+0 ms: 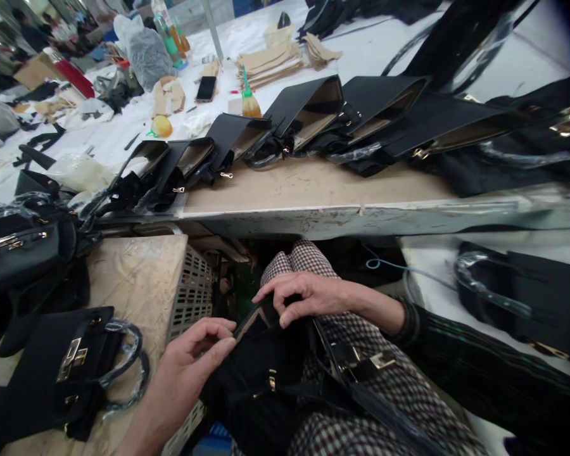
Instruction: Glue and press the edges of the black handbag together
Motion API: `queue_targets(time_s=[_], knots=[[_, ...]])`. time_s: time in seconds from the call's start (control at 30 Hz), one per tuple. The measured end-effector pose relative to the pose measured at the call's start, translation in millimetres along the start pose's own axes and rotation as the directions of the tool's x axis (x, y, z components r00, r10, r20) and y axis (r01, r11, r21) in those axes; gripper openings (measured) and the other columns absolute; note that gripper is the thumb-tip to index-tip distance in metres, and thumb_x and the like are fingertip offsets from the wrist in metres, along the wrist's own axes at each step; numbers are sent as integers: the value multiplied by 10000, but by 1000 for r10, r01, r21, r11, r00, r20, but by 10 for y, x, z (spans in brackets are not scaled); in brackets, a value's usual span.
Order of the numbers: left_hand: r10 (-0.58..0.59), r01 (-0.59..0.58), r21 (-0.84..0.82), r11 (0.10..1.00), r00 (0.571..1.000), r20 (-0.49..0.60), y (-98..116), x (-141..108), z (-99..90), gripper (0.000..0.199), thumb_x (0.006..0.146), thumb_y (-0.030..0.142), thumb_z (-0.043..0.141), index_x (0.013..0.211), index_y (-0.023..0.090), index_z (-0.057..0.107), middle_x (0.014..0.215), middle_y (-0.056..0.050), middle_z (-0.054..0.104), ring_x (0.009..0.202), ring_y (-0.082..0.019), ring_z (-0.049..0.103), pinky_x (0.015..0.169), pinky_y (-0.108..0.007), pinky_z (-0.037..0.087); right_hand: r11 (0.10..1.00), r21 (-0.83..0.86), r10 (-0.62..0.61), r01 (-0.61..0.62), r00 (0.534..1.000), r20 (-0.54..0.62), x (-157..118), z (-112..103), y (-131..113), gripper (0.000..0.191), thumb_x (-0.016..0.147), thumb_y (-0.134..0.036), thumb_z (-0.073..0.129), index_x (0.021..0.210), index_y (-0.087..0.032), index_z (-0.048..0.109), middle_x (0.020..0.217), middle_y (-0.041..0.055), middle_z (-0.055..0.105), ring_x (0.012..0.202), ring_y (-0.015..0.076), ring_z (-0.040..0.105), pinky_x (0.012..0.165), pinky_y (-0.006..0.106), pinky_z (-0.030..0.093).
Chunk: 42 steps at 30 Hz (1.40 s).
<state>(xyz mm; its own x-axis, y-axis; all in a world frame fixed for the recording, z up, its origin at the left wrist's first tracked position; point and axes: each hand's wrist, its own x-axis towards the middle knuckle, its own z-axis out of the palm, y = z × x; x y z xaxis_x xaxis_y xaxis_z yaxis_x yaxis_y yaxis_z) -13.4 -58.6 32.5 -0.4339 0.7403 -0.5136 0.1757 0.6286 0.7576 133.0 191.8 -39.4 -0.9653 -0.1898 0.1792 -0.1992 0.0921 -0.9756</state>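
A black handbag [247, 386] with gold fittings lies across my lap, on checked cloth. My left hand [194, 358] pinches the bag's edge at its left side, thumb on top. My right hand [304, 294] grips the same edge farther along, its thumb and index finger curled over the rim. Between the two hands a strip of tan lining shows inside the black edge. A gold clasp piece [272, 380] sits on the dark side facing me. The bag's strap and a gold buckle [384, 360] lie to the right, over my leg.
Several unfinished black bags [308, 107] lean in a row along the workbench [285, 190]. A finished-looking bag [52, 373] rests on a board at the left, above a plastic crate [192, 291]. Another bag [546, 297] lies at the right. A phone [206, 88] and a glue bottle [251, 104] stand farther back.
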Motion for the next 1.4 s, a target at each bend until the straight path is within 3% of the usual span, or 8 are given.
queue_targets(time_s=[0.1,0.27,0.5,0.73,0.87,0.97,1.17,1.4], knots=[[46,-47,86,995,999,11,63,61,-30,213,940,397,558,866,222,656,1129,-27,649,1030,-186,604,854,-263,444,1000,-4,7,-7,1000,-10,-5,4,-7,166,868,-268,709,771,-163,624,1279,79,625,1170,191,566,1039,357,395],[226,-241,261,935,970,87,172,111,-25,183,977,314,491,867,232,612,1155,-23,620,1096,-178,569,946,-273,398,1000,-10,3,-3,1000,-4,4,14,-25,145,865,-266,711,791,-165,638,1286,85,622,1172,194,566,1044,365,391],[271,-315,325,892,947,175,222,246,73,170,971,255,478,839,225,580,1281,-50,543,1190,-201,523,1017,-322,392,999,-28,-29,29,999,16,30,34,-8,124,866,-260,710,812,-167,647,1302,84,605,1166,195,564,1045,367,390],[419,-524,431,734,850,319,211,421,162,174,857,124,616,742,231,689,1432,-27,471,1435,-285,258,1177,-490,265,999,-31,27,-28,999,-26,29,59,12,165,884,-320,688,820,-172,656,1339,72,568,1182,204,551,1044,365,386],[282,-309,44,950,910,304,260,420,170,147,881,231,640,1007,287,691,1479,-27,450,1409,-263,368,1184,-471,285,999,-13,43,-43,998,-53,15,56,32,153,884,-301,688,819,-169,643,1254,67,629,1133,192,583,1006,338,413],[137,-99,-267,958,983,125,248,377,153,205,971,364,500,1093,262,629,1475,-55,475,1314,-251,512,1115,-430,407,998,8,61,-61,996,-57,-11,33,15,148,884,-289,685,812,-172,633,1230,65,658,1133,190,593,1010,330,410],[-5,-8,-82,997,987,-160,88,24,71,424,919,520,534,1234,239,575,1258,-86,670,1172,-232,629,1010,-337,501,996,2,90,-90,992,-93,-38,30,20,189,890,-308,675,777,-174,605,1196,58,684,1094,195,615,980,327,424],[-94,95,-3,995,984,-149,-131,-285,162,446,771,535,705,1069,203,687,966,-62,762,909,-244,726,805,-277,599,984,-94,130,-151,972,-196,-4,96,90,163,893,-287,673,809,-167,601,1048,47,722,969,170,660,859,264,462]])
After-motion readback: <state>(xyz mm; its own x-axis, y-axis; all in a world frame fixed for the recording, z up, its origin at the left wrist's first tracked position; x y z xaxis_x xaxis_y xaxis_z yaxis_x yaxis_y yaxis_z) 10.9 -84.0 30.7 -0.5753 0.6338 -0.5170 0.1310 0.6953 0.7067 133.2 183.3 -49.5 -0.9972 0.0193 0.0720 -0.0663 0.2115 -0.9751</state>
